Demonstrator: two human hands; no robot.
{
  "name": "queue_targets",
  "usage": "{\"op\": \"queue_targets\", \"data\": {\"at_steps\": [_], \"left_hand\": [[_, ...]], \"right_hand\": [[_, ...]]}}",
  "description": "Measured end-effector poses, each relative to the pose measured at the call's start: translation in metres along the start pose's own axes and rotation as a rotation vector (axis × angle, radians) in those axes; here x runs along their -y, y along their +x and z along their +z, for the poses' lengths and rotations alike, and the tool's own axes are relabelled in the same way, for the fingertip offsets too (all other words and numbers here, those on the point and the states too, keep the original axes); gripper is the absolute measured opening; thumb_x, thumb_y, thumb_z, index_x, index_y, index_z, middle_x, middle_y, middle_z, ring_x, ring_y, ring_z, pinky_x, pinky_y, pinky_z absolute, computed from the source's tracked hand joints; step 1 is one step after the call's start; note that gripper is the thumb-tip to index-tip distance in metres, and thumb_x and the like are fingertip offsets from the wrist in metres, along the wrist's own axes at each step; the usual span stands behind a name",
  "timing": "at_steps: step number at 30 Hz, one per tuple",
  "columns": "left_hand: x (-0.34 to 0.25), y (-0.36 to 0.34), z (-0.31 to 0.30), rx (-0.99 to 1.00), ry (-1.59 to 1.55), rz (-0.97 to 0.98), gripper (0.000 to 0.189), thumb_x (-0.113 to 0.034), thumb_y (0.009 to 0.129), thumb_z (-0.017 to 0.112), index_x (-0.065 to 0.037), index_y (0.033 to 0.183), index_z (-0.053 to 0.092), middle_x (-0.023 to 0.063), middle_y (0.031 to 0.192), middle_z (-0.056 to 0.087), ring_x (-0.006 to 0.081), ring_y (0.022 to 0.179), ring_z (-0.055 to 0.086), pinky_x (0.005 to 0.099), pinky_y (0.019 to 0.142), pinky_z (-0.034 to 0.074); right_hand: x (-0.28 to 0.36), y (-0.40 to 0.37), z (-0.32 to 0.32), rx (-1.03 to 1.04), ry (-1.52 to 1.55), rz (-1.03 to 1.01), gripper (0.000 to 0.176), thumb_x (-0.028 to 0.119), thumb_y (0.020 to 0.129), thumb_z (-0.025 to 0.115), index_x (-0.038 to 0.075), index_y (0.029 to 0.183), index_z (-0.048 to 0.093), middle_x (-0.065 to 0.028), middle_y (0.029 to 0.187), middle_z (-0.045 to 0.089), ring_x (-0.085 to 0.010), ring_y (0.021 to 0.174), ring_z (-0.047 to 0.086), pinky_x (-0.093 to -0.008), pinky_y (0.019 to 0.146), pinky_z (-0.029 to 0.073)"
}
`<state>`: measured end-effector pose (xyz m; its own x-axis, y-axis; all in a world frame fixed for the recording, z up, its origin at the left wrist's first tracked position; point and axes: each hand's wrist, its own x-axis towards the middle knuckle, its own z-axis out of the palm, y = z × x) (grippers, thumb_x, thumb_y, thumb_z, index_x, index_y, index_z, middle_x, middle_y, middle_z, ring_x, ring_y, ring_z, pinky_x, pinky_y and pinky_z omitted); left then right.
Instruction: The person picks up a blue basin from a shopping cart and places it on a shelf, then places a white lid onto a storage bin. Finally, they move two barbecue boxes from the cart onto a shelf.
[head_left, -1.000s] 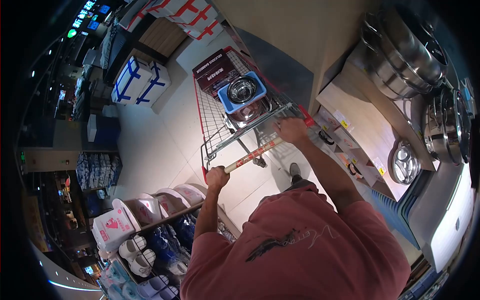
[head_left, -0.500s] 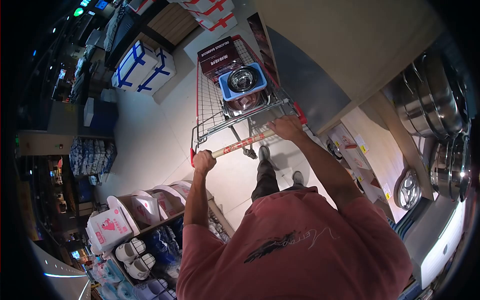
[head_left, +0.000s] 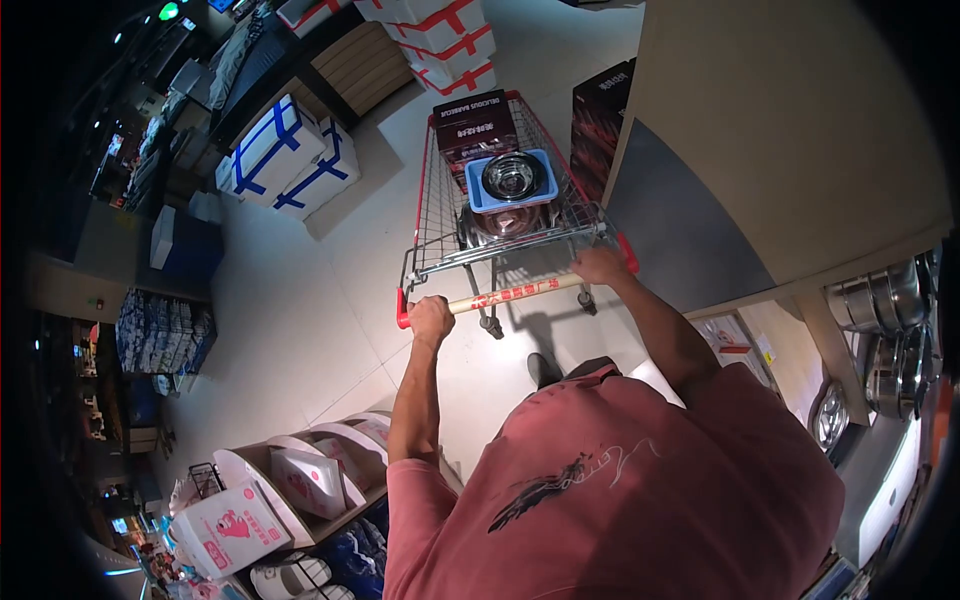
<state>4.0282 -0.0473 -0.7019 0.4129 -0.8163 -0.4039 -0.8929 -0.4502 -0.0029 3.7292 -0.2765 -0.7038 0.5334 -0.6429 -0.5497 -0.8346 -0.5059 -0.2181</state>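
My left hand (head_left: 431, 321) is wrapped round the left end of the cream handle (head_left: 513, 293) of a shopping cart (head_left: 436, 190). Near the handle's right end, my right hand (head_left: 602, 267) grips the same bar. Red lettering shows on the bar between them. Inside the wire basket, a dark barbecue box (head_left: 474, 128) stands at the far end. Closer to me lies a blue plastic tray (head_left: 482, 201) with a shiny metal bowl (head_left: 511, 178) in it. Beneath the tray are more round, shiny vessels (head_left: 508, 222), partly hidden.
White boxes with blue bands (head_left: 270, 148) stand on the floor to the left; red-banded boxes (head_left: 455, 45) are stacked ahead. A large beige and grey panel (head_left: 690, 215) borders the right side. Metal pots (head_left: 880, 300) line a shelf, and a slipper display (head_left: 290, 577) is lower left.
The cart and both hands have moved forward past the surroundings. The panel and shelves at right have shifted, and another dark box has come into view beside the cart.
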Motion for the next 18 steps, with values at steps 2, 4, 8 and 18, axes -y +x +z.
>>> {"op": "queue_targets", "data": {"at_steps": [2, 4, 8, 18], "left_hand": [[0.003, 0.023, 0.003, -0.027, -0.011, 0.017, 0.017, -0.017, 0.079, 0.058, -0.009, 0.076, 0.073, 0.0158, 0.077, 0.07, 0.0319, 0.071, 0.07, 0.0449, 0.082, 0.047], [0.008, 0.046, 0.0, -0.061, -0.017, 0.018, 0.017, -0.017, 0.08, 0.057, -0.009, 0.076, 0.072, 0.0156, 0.076, 0.07, 0.0317, 0.071, 0.07, 0.045, 0.08, 0.046], [0.03, 0.091, 0.005, -0.068, 0.067, 0.032, 0.018, -0.017, 0.082, 0.056, -0.011, 0.078, 0.072, 0.0128, 0.077, 0.071, 0.0281, 0.071, 0.069, 0.0444, 0.082, 0.041], [0.141, 0.233, -0.001, -0.079, 0.204, 0.081, 0.021, -0.017, 0.085, 0.052, -0.01, 0.083, 0.072, 0.009, 0.089, 0.071, 0.0267, 0.091, 0.066, 0.0601, 0.103, 0.032]], "right_hand": [[0.002, 0.023, -0.003, 0.029, -0.013, 0.023, 0.042, 0.038, 0.091, 0.041, 0.01, 0.1, 0.071, -0.0143, 0.107, 0.068, -0.0351, 0.102, 0.064, -0.05, 0.087, 0.048], [0.015, 0.026, -0.029, 0.033, -0.113, -0.069, 0.046, 0.037, 0.091, 0.037, 0.007, 0.1, 0.071, -0.0161, 0.107, 0.068, -0.0358, 0.102, 0.064, -0.0496, 0.088, 0.048], [0.033, 0.06, -0.034, 0.018, -0.054, 0.056, 0.048, 0.036, 0.092, 0.034, 0.006, 0.1, 0.071, -0.0176, 0.108, 0.068, -0.0357, 0.103, 0.063, -0.049, 0.089, 0.048], [0.087, 0.188, -0.051, 0.644, 0.443, -0.064, 0.067, 0.064, 0.088, 0.049, 0.007, 0.12, 0.06, -0.0096, 0.097, 0.071, -0.0217, 0.085, 0.069, -0.035, 0.071, 0.054]]}}
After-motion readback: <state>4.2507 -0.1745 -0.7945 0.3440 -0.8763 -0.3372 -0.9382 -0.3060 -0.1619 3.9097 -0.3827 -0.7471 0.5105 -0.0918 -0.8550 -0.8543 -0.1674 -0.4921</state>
